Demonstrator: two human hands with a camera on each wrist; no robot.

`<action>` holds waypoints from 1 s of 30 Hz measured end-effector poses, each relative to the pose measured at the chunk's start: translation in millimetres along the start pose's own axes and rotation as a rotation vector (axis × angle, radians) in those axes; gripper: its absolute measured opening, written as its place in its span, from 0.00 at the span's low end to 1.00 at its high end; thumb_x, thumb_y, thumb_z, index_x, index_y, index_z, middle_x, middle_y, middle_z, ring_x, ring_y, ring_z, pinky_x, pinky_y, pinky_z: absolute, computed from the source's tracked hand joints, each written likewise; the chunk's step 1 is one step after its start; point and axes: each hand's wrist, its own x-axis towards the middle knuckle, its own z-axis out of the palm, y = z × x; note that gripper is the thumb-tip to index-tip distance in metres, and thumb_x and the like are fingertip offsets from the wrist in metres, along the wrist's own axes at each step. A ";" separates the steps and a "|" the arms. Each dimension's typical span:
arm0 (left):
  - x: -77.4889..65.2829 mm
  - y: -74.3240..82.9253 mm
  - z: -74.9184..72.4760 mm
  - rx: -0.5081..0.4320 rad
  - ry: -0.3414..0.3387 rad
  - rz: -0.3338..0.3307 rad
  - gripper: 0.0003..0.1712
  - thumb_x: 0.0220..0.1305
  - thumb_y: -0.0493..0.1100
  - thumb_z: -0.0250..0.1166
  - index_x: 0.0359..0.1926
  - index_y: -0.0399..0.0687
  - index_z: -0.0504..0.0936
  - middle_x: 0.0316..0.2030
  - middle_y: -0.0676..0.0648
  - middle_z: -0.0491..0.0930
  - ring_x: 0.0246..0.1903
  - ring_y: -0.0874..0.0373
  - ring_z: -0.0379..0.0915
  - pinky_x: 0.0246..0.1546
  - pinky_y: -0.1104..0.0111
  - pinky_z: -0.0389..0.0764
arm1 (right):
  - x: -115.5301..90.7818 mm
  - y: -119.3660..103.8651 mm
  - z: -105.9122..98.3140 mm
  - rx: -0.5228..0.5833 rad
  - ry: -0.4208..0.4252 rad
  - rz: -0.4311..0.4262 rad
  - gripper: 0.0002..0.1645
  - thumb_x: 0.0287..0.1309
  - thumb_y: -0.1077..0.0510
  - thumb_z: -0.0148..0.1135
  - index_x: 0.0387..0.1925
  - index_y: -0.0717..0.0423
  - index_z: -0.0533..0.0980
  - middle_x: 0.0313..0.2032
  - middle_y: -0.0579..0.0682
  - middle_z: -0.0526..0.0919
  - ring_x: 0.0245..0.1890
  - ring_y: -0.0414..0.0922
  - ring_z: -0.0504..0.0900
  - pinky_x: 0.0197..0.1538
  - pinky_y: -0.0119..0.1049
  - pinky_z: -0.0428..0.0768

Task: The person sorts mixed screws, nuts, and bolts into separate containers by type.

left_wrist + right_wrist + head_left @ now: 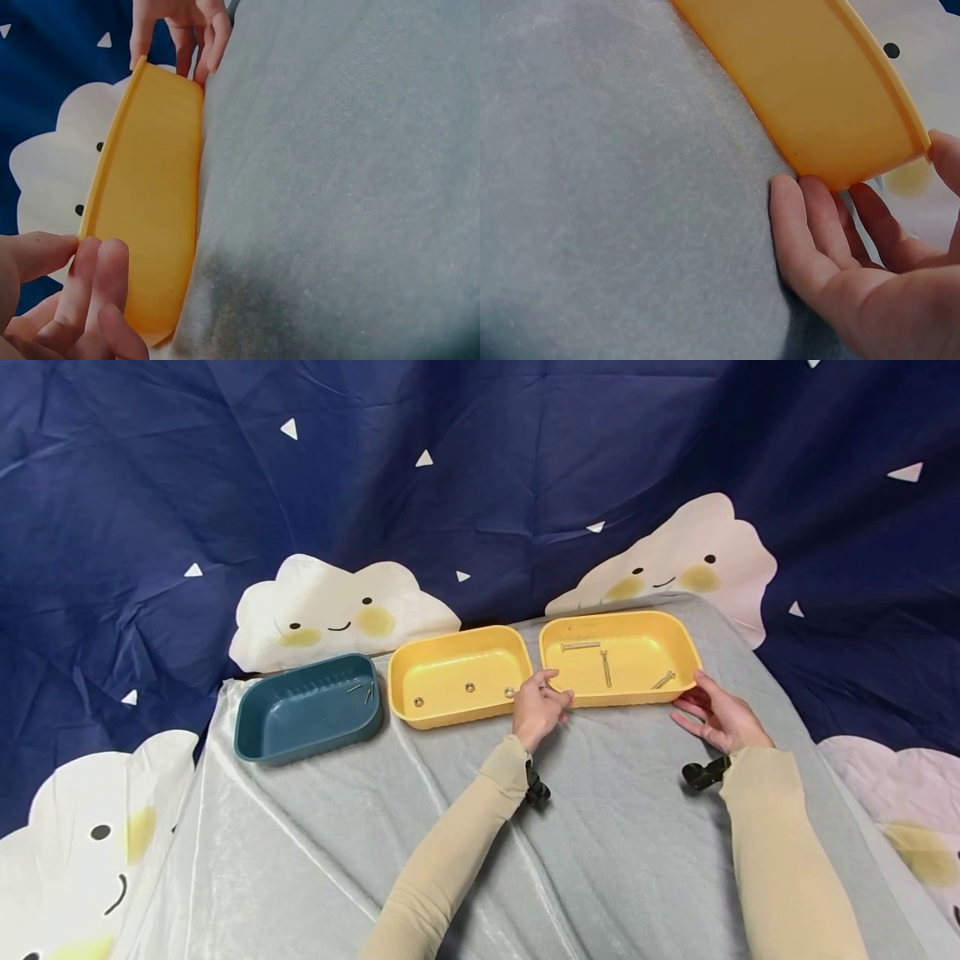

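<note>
A yellow tray [637, 653] sits at the right of the row, with three bolts [606, 669] lying loose inside. My left hand [542, 703] pinches the rim at its front left corner, thumb on one side and fingertips on the other. At the front right corner, my right hand [718, 714] holds the same tray, its thumb at the rim and its fingertips at the bottom edge. In the left wrist view, the tray's yellow outer wall [154, 172] stretches between both hands. The right wrist view shows the fingertips [786, 187] low against that corner.
Just left stands a second yellow tray [442, 672] with three nuts [470, 687] in it. Beyond it is a dark teal tray [300, 714] holding a few small metal pins [368, 694]. A grey cloth [622, 827] covers the table; a blue curtain [487, 510] hangs behind.
</note>
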 end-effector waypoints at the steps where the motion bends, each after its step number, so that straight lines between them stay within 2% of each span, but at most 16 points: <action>1: -0.2 -0.1 -0.1 -0.003 -0.001 -0.001 0.27 0.61 0.39 0.67 0.62 0.44 0.73 0.28 0.43 0.87 0.27 0.39 0.83 0.16 0.77 0.71 | 0.2 -0.1 -0.1 0.000 -0.001 0.000 0.18 0.60 0.46 0.63 0.51 0.44 0.74 0.39 0.46 0.86 0.43 0.43 0.86 0.54 0.47 0.83; 5: -1.1 -0.9 -0.4 -0.018 -0.005 -0.010 0.27 0.61 0.39 0.67 0.61 0.44 0.73 0.28 0.44 0.87 0.28 0.39 0.83 0.18 0.73 0.76 | 1.2 -0.1 -1.8 0.004 -0.009 -0.001 0.18 0.61 0.46 0.62 0.51 0.44 0.74 0.38 0.46 0.85 0.43 0.43 0.86 0.53 0.46 0.84; 8: -1.7 -1.2 -1.4 -0.024 -0.004 -0.013 0.27 0.61 0.39 0.67 0.61 0.44 0.73 0.29 0.43 0.87 0.28 0.40 0.84 0.24 0.64 0.84 | 3.3 -0.4 -2.8 0.000 -0.016 -0.001 0.17 0.61 0.46 0.62 0.50 0.44 0.74 0.38 0.46 0.86 0.42 0.43 0.86 0.53 0.46 0.84; 11: -1.9 -1.0 -3.2 -0.016 -0.004 -0.007 0.26 0.61 0.39 0.67 0.60 0.43 0.74 0.30 0.42 0.87 0.27 0.41 0.84 0.29 0.57 0.86 | 4.7 -0.6 -2.8 0.001 -0.018 0.000 0.17 0.61 0.46 0.61 0.50 0.44 0.75 0.38 0.46 0.86 0.42 0.43 0.86 0.52 0.46 0.84; 14: -2.1 0.2 -5.5 -0.002 -0.001 0.000 0.26 0.61 0.40 0.68 0.60 0.44 0.74 0.29 0.44 0.87 0.26 0.41 0.84 0.24 0.63 0.85 | 5.6 -1.7 -2.1 0.006 -0.016 0.001 0.16 0.62 0.46 0.61 0.49 0.44 0.75 0.38 0.46 0.86 0.42 0.43 0.86 0.51 0.47 0.85; 19: -2.8 2.3 -12.3 0.025 -0.017 0.035 0.25 0.61 0.41 0.68 0.58 0.45 0.75 0.30 0.42 0.87 0.27 0.40 0.84 0.16 0.74 0.74 | 7.7 -4.4 -2.8 0.012 -0.019 -0.001 0.15 0.62 0.47 0.61 0.48 0.44 0.75 0.37 0.46 0.86 0.41 0.43 0.86 0.49 0.46 0.85; 25: -7.5 6.5 -30.5 0.101 -0.049 0.084 0.23 0.62 0.42 0.67 0.57 0.43 0.76 0.32 0.38 0.86 0.29 0.39 0.84 0.17 0.75 0.75 | 9.7 -6.6 -5.2 0.005 -0.030 0.001 0.13 0.63 0.47 0.60 0.47 0.45 0.76 0.36 0.46 0.86 0.40 0.43 0.86 0.48 0.45 0.86; 30: -12.1 9.4 -55.0 0.280 -0.032 0.136 0.21 0.65 0.48 0.64 0.56 0.45 0.78 0.32 0.45 0.85 0.28 0.50 0.83 0.26 0.69 0.80 | 9.1 -9.5 -3.6 -0.044 -0.002 -0.005 0.14 0.62 0.47 0.61 0.46 0.46 0.75 0.34 0.47 0.86 0.38 0.44 0.87 0.48 0.45 0.86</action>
